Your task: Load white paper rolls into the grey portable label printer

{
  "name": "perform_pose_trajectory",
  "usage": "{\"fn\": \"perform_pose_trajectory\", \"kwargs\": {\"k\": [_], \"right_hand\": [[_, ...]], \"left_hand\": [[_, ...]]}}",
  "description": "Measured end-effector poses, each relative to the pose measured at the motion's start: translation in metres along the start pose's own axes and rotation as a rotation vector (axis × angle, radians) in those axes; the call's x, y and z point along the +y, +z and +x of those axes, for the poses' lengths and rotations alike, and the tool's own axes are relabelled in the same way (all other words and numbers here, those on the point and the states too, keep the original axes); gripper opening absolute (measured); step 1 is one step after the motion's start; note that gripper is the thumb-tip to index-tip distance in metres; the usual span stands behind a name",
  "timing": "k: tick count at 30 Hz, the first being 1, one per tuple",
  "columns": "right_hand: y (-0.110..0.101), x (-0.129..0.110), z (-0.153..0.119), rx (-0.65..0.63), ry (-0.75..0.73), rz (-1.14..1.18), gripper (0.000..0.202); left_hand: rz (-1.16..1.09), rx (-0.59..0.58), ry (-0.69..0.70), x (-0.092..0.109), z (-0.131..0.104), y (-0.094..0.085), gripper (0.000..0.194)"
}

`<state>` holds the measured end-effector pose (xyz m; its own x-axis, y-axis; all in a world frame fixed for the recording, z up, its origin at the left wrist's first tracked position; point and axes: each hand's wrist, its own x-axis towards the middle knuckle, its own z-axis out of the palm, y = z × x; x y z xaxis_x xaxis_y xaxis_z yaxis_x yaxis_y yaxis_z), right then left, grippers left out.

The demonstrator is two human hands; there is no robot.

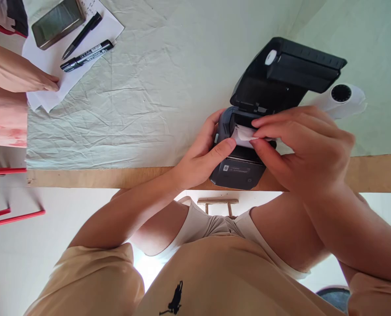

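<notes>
A dark portable receipt printer [238,171] is tilted near the front edge of the table, its lid [264,85] swung up and back. My left hand [198,160] is wrapped round the printer's left side, thumb over the opening. Fingers of my right hand [314,145] pinch the loose end of a white paper roll [243,134] inside the paper bay. Part of that roll is hidden by my fingers. Just behind my right hand, a white paper roll [353,105] with a dark core lies on the table.
The table [143,109] has a wrinkled pale cloth and a wooden front edge [116,175]. At the far left are paper sheets [55,94], a phone [59,22], a black pen [82,35] and a black marker [87,55]. Another person's hand [40,79] rests on the sheets.
</notes>
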<state>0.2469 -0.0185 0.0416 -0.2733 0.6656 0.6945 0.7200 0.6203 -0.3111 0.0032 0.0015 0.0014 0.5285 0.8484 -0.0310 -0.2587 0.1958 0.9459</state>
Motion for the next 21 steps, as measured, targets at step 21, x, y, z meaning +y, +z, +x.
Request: {"fn": "perform_pose_trajectory", "kwargs": {"k": [21], "right_hand": [[-0.001, 0.005, -0.024, 0.322, 0.265, 0.205, 0.032]], "left_hand": [[0.136, -0.085, -0.022, 0.0, -0.004, -0.007, 0.146]]}}
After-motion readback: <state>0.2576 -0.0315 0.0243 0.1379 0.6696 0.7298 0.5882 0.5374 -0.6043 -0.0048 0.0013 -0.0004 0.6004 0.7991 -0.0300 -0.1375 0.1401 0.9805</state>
